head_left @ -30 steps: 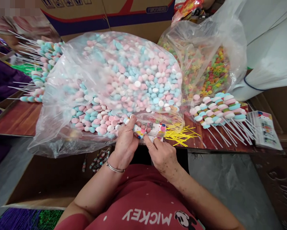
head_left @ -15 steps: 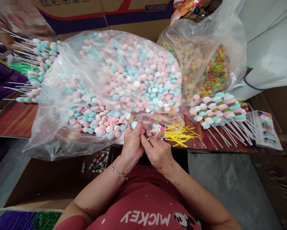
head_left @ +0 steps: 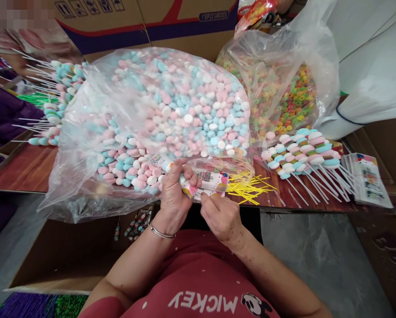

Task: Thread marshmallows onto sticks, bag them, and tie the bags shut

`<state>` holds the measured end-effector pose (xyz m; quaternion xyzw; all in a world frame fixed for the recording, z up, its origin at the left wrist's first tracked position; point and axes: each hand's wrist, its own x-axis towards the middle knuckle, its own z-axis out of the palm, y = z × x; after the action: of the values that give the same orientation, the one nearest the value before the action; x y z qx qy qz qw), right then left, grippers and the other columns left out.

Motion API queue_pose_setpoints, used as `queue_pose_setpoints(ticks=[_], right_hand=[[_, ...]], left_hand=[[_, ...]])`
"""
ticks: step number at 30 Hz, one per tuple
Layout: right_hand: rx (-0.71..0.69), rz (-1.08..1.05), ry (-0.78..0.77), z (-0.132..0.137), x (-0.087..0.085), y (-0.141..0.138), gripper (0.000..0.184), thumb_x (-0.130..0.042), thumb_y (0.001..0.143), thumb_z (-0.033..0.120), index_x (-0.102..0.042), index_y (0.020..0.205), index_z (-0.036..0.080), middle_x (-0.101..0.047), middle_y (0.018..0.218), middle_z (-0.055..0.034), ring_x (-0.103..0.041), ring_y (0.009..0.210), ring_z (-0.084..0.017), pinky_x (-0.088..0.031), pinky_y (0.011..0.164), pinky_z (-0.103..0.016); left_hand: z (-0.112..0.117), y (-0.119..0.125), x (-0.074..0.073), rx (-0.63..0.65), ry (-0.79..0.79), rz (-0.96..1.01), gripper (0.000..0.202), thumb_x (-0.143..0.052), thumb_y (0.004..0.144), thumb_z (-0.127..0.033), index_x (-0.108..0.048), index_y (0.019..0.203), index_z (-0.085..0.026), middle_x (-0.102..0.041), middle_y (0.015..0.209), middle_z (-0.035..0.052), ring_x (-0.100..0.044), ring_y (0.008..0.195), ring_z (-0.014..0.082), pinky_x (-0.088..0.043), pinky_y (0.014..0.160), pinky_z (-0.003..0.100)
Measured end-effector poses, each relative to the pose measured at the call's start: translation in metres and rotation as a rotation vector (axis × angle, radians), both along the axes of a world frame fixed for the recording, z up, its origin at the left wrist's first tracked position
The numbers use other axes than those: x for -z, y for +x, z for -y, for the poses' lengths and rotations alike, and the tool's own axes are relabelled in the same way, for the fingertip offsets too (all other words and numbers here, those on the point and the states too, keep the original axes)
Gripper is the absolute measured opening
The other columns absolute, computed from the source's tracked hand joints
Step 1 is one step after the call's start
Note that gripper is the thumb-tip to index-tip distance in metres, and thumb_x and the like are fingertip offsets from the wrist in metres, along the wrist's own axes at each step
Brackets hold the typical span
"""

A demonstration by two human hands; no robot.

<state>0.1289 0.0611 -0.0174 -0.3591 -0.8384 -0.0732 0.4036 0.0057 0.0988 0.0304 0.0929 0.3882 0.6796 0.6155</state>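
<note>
L hand (head_left: 174,194) has a closed grip on the wrapped skewer (head_left: 188,189), fingers curled round its middle w/ the thumb across. One end pokes up past the knuckles toward the big bag of pastel candies (head_left: 171,110), the other sticks out toward the body. R hand (head_left: 222,216) sits just beside and below that grip, thumb and forefinger pinched shut on the wrapper's near end. I can't tell if anything else is btwn the fingertips. A thin bracelet (head_left: 160,233) rides the L wrist. Directly behind the grip, touching the skewer or nearly so, lies a small stack of printed sleeves (head_left: 215,179) at the worktop (head_left: 25,165) edge. Just R of the grip is a loose heap of yellow ties (head_left: 249,185). Further R, well apart from the hands, a fan of finished skewers (head_left: 302,152) lies sticks-out, w/ more printed sleeves (head_left: 366,176) beyond them. Behind those, up and R of the grip, is a clear bag of ring candies (head_left: 285,99). Far L of the grip, another pile of skewers (head_left: 60,101) lies partly hidden by the pastel bag. Below the grip, under the worktop edge, an open carton (head_left: 68,247) shows a few wrapped pcs, too small to read.
</note>
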Motion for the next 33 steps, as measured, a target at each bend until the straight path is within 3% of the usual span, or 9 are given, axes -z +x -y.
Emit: queue_pose_setpoints(ticks=[5,11,13,17,20,24,27,30,33], right_hand=[[-0.007,-0.075,-0.155,0.003,0.0,-0.004,0.022,-0.043,0.092,0.01,-0.061,0.08,0.016,-0.056,0.055,0.0022,-0.048,0.049,-0.01,-0.036,0.051,-0.023],[-0.054,-0.598,-0.709,0.005,0.004,-0.012,0.015,-0.046,0.09,0.021,-0.056,0.079,0.018,-0.052,0.059,0.0055,-0.046,0.05,-0.008,-0.04,0.051,-0.018],[-0.031,-0.705,-0.802,0.004,0.004,-0.01,0.015,-0.048,0.089,0.023,-0.055,0.077,0.019,-0.05,0.058,0.0065,-0.045,0.05,-0.008,-0.041,0.051,-0.018],[-0.001,-0.618,-0.713,0.002,0.004,0.001,0.014,-0.049,0.088,0.02,-0.058,0.077,0.019,-0.057,0.063,0.0047,-0.051,0.054,-0.008,-0.043,0.055,-0.017],[0.001,-0.437,-0.529,0.001,0.006,0.01,0.016,-0.049,0.09,0.018,-0.063,0.083,0.019,-0.063,0.066,0.0024,-0.055,0.055,-0.008,-0.044,0.056,-0.018],[0.048,-0.19,-0.204,0.001,0.009,0.014,0.017,-0.05,0.09,0.012,-0.066,0.092,0.017,-0.064,0.06,0.0008,-0.058,0.052,-0.009,-0.044,0.056,-0.019],[0.041,-0.087,-0.057,0.002,0.008,0.011,0.02,-0.051,0.089,0.008,-0.067,0.098,0.015,-0.065,0.06,-0.001,-0.061,0.055,-0.011,-0.047,0.059,-0.021],[-0.012,-0.131,-0.121,0.004,0.007,0.007,0.02,-0.048,0.09,0.01,-0.067,0.097,0.015,-0.066,0.062,-0.0014,-0.062,0.056,-0.011,-0.048,0.06,-0.02],[-0.033,-0.278,-0.356,0.007,0.007,0.006,0.019,-0.047,0.092,0.015,-0.065,0.088,0.017,-0.063,0.06,0.0018,-0.056,0.05,-0.008,-0.045,0.053,-0.017]], left_hand=[[0.004,0.009,0.011,0.103,0.057,0.036,0.036,-0.082,0.067,-0.042,-0.059,0.079,-0.019,-0.037,0.049,-0.0116,-0.03,0.034,0.0016,-0.033,0.036,0.017],[0.011,0.025,0.02,0.125,0.158,0.052,0.033,-0.086,0.063,-0.034,-0.06,0.075,-0.017,-0.039,0.047,-0.0109,-0.039,0.042,0.0033,-0.044,0.052,0.018],[0.015,0.029,0.024,0.126,0.167,0.013,0.031,-0.086,0.062,-0.03,-0.062,0.077,-0.017,-0.048,0.049,-0.009,-0.047,0.047,0.0056,-0.049,0.061,0.021],[0.017,0.019,0.031,0.185,0.176,-0.052,0.04,-0.086,0.059,-0.044,-0.068,0.082,-0.016,-0.07,0.077,0.0028,-0.067,0.078,0.0183,-0.053,0.078,0.031],[0.005,-0.002,0.03,0.051,0.197,-0.045,0.05,-0.08,0.061,-0.06,-0.068,0.083,-0.016,-0.073,0.085,0.0067,-0.069,0.09,0.0251,-0.053,0.085,0.037],[-0.015,-0.024,0.02,-0.151,0.104,0.005,0.044,-0.078,0.067,-0.054,-0.065,0.083,-0.015,-0.072,0.078,0.0047,-0.071,0.079,0.0216,-0.056,0.074,0.033],[-0.019,-0.024,0.014,-0.121,0.06,0.043,0.037,-0.08,0.069,-0.046,-0.061,0.079,-0.015,-0.064,0.062,-0.0019,-0.064,0.056,0.0128,-0.052,0.055,0.024],[-0.016,-0.014,0.013,-0.035,0.133,0.062,0.036,-0.084,0.065,-0.041,-0.058,0.074,-0.016,-0.051,0.05,-0.0082,-0.051,0.042,0.0064,-0.042,0.042,0.018],[-0.011,-0.002,0.013,0.051,0.193,0.06,0.039,-0.086,0.062,-0.037,-0.052,0.066,-0.017,-0.043,0.045,-0.0104,-0.045,0.037,0.0042,-0.036,0.038,0.016]])
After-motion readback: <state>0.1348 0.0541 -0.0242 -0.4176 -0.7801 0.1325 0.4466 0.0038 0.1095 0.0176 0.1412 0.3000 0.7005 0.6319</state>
